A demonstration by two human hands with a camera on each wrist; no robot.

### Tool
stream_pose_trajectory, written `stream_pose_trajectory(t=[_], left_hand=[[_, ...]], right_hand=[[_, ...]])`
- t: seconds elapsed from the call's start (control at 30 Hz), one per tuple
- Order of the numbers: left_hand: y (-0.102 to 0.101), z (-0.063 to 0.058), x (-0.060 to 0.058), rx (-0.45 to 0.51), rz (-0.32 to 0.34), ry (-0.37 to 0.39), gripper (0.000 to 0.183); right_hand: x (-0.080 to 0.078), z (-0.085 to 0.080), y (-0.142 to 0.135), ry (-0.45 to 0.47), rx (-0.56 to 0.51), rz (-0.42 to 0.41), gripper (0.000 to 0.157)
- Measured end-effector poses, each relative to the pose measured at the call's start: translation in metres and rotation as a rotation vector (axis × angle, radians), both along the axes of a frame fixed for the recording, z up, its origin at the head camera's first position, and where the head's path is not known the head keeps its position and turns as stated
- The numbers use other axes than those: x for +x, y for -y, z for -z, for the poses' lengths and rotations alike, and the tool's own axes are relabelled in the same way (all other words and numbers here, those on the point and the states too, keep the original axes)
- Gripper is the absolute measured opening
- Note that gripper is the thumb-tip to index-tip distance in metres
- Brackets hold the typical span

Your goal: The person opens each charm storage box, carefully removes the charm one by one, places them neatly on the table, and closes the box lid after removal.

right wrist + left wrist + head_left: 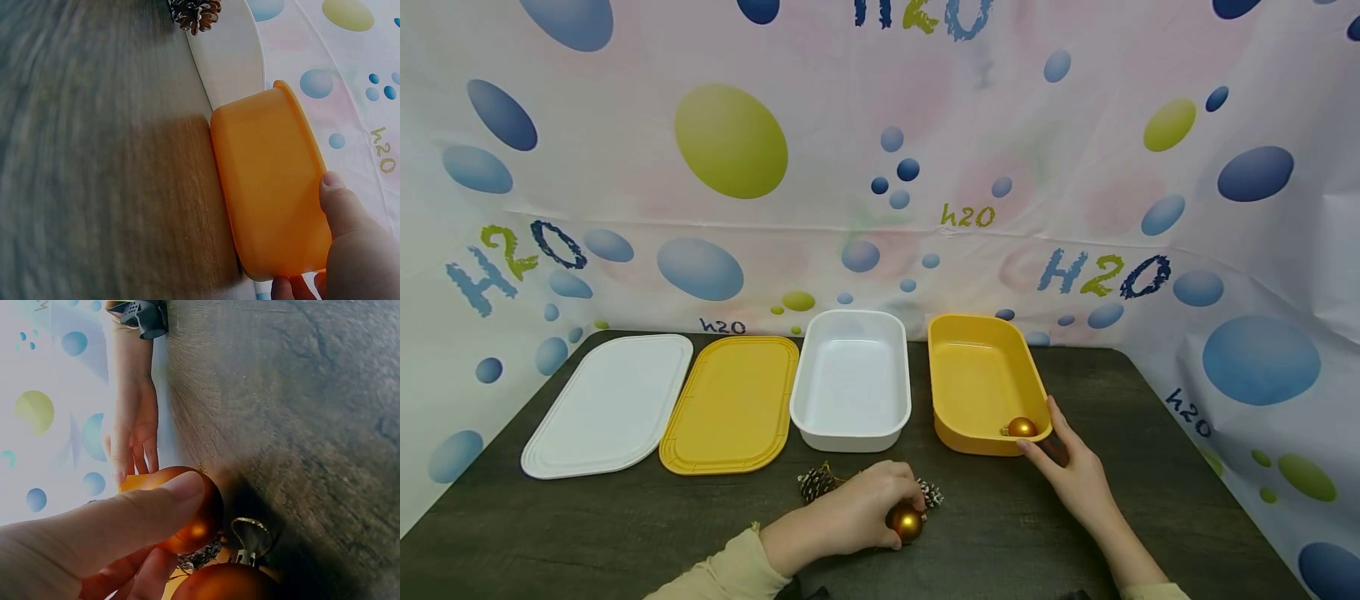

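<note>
My left hand (868, 508) pinches a shiny gold Christmas ball (209, 515) low over the table front. A second gold ball (225, 584) with a metal cap and loop shows close beside it in the left wrist view. Pine cones lie around that hand: a brown pine cone (817, 482) on its left and a white-tipped pine cone (931, 494) on its right. At the right, my right hand (1081, 477) grips the near right corner of the yellow container (985, 446), thumb on the front rim. Inside that container sits another gold ball (1022, 427).
A white container (850, 440) stands left of the yellow one. Farther left lie a yellow lid (730, 404) and a white lid (610, 404), side by side on the dark table (625, 533). A patterned sheet (850, 167) hangs behind the table.
</note>
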State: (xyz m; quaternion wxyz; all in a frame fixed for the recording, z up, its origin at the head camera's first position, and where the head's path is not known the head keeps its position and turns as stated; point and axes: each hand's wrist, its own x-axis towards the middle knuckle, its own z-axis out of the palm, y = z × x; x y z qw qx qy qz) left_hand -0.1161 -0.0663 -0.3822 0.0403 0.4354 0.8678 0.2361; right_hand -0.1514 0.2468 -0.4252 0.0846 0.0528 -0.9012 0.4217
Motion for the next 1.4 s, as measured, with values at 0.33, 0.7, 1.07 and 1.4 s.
stream_pose_trajectory(t=[0.33,0.7,1.07,1.4], left_hand=[[0.000,0.004,0.000,0.010,0.009,-0.027,0.037],[0.000,0.006,0.000,0.024,0.010,-0.052,0.036],[0.004,-0.001,-0.002,0.070,0.020,0.038,0.030],[0.004,-0.033,-0.016,0.192,-0.025,0.134,0.015]], right_hand=[[0.000,0.001,0.000,-0.003,0.000,-0.001,0.082],[0.000,0.000,0.000,-0.007,-0.001,-0.003,0.082],[-0.001,0.001,0.000,-0.011,-0.003,-0.006,0.082],[-0.001,0.002,-0.001,-0.009,0.009,-0.005,0.081]])
